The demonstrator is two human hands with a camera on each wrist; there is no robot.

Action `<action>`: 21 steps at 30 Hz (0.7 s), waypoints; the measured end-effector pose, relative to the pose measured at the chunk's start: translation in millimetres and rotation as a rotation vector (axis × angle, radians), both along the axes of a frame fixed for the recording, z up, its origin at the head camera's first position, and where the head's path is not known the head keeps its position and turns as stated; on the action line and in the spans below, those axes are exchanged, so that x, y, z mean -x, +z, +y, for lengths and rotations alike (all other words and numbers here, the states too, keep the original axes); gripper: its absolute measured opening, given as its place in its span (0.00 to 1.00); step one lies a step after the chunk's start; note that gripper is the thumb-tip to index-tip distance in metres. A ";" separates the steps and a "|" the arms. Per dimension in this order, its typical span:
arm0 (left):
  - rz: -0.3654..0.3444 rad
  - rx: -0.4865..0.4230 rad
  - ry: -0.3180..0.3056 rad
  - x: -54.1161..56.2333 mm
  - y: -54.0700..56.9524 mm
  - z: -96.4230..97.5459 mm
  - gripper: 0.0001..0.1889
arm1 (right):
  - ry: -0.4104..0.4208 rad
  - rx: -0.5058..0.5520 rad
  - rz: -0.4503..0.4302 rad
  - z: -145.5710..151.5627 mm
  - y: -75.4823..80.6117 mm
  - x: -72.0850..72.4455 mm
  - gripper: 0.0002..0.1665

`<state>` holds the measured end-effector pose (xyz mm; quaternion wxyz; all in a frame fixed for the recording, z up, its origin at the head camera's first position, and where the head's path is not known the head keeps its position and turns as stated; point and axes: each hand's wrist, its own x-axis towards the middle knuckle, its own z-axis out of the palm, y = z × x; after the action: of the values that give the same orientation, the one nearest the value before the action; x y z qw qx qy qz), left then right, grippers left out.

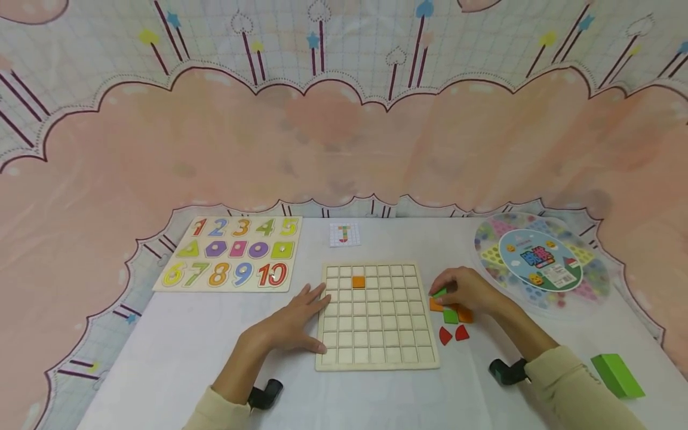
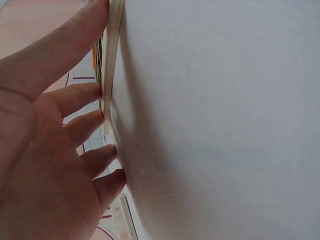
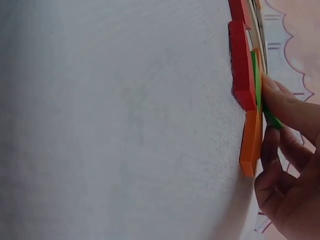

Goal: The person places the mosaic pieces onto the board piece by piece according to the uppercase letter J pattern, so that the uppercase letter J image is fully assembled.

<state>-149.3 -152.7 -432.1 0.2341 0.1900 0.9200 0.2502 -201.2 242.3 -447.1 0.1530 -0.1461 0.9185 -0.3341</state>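
A pale wooden grid board (image 1: 376,325) lies in the middle of the table, with one orange square tile (image 1: 358,282) in a cell of its upper part. My left hand (image 1: 287,325) rests spread at the board's left side, thumb and fingertips at its edge. Just right of the board, my right hand (image 1: 469,291) pinches a green tile (image 3: 272,119) between thumb and fingers. Beneath and around that hand lie orange tiles (image 1: 436,305), another green tile (image 1: 450,316) and two red curved-edge pieces (image 1: 445,335). The right hand partly covers this group.
Behind the board is a small pattern card (image 1: 344,235) with a J-like coloured figure. A number-and-shape puzzle board (image 1: 228,257) lies at the left. To the right are a round clear case (image 1: 596,280) with a printed label and a green block (image 1: 618,376).
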 end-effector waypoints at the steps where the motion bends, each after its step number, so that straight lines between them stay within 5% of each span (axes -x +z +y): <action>1: -0.002 0.001 0.005 -0.3 -0.3 0.1 0.53 | 0.000 -0.004 0.003 -0.6 0.4 -0.2 0.06; 12: 0.007 -0.010 -0.007 0.5 -1.8 2.3 0.53 | -0.076 -0.057 0.005 0.3 14.0 0.5 0.10; 21: 0.009 -0.018 -0.003 -1.2 -1.3 -0.4 0.54 | -0.112 0.060 0.008 -19.0 13.6 10.4 0.14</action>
<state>-148.1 -153.1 -433.4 0.2289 0.1947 0.9185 0.2571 -211.6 223.3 -433.5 0.1259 -0.1002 0.9154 -0.3691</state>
